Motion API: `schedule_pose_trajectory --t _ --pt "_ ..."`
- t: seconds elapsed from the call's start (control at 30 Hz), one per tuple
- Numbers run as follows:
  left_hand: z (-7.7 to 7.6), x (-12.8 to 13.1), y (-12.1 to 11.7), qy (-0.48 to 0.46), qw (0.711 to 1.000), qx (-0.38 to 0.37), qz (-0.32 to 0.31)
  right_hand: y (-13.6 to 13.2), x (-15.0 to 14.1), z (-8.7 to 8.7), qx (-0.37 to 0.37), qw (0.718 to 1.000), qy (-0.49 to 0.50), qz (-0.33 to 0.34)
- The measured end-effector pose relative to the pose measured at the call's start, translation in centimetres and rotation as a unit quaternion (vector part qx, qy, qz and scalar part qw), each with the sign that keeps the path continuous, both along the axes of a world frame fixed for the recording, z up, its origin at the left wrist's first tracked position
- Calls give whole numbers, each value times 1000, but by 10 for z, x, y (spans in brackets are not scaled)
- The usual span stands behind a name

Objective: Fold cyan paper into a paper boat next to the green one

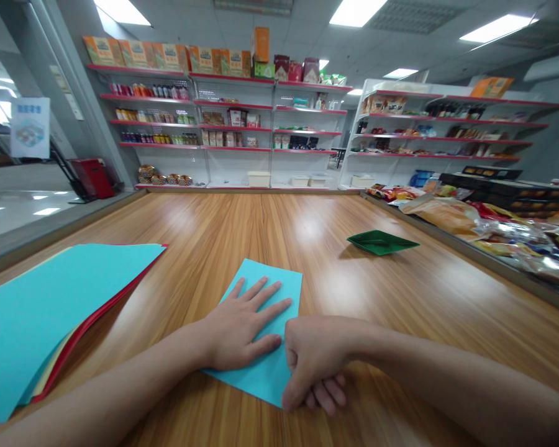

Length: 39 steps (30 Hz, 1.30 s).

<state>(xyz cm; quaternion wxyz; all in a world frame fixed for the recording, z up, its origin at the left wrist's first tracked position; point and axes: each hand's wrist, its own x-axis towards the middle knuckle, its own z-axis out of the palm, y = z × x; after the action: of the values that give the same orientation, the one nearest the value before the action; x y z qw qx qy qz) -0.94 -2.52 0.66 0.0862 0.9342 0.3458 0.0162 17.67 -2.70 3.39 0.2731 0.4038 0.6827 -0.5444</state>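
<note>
A folded sheet of light blue paper [270,279] lies at an angle on the wooden table in front of me. My left hand [242,329] is open on top of it, palm down with fingers spread. At the paper's right edge is my right hand [314,360], closed with its fingers curled and the thumb pointing down at the near corner. The exact contact between thumb, fingers and edge is partly hidden by the hand itself. Farther right on the table sits a dark green folded paper boat [382,243], apart from both hands.
To the left lies a stack of coloured paper [74,279], blue on top with cream and red beneath. Packaged snacks [466,217] fill a bin along the right border. Past the wooden table [205,230] stand stocked shelves [235,127]. A red box [93,177] stands at far left.
</note>
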Motion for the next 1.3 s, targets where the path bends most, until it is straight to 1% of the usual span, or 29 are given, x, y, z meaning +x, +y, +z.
schedule_pose_trajectory --t 0.23,0.47,0.6,0.7,0.83,1.03,1.13,1.2,1.3 --pt "0 -2 1 -5 1000 -9 -13 3 4 -6 -9 1000 17 -3" --pt "1 -2 0 4 1000 -13 -11 4 4 -5 -16 1000 14 -10" --pt "1 -3 1 0 1000 -11 -12 7 5 -3 12 1000 7 -21" --pt "1 -2 1 3 1000 -11 -12 11 6 -1 13 999 14 -29" --pt "3 -2 0 6 1000 -12 -10 18 9 1 32 998 15 -48" --pt "2 -2 0 6 1000 -12 -13 40 23 -7 60 995 13 -83" --pt "3 -3 0 0 1000 -15 -15 45 26 -8 66 993 19 -91" --pt "8 -4 -1 -7 999 -24 -32 40 23 -5 71 993 17 -93" --pt "17 -5 -1 -23 995 -47 -91 25 14 0 58 996 13 -69"
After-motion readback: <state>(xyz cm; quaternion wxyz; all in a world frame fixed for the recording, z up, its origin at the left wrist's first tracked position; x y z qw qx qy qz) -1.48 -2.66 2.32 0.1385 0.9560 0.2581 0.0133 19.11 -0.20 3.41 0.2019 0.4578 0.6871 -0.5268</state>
